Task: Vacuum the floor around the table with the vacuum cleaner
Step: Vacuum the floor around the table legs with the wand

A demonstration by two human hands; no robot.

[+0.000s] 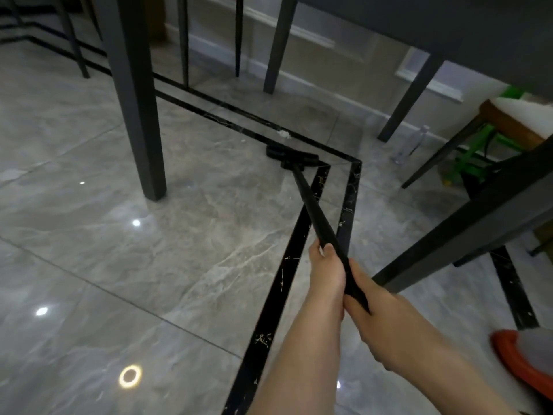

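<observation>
Floor head [291,158]: set flat on the floor [89,265] at frame centre, beyond the near bench leg [134,100].
Wand [311,205]: the long axis runs from lower centre-right up and left to the head.
Debris [283,133]: a white clump lies just past the head's far edge; contact cannot be confirmed through the blur.
Left grip [326,268]: wrapped round the wand, nearer the head.
Right grip [371,298]: wrapped round the wand, directly behind the left.
Next move: a short push along the axis is judged sufficient.
</observation>
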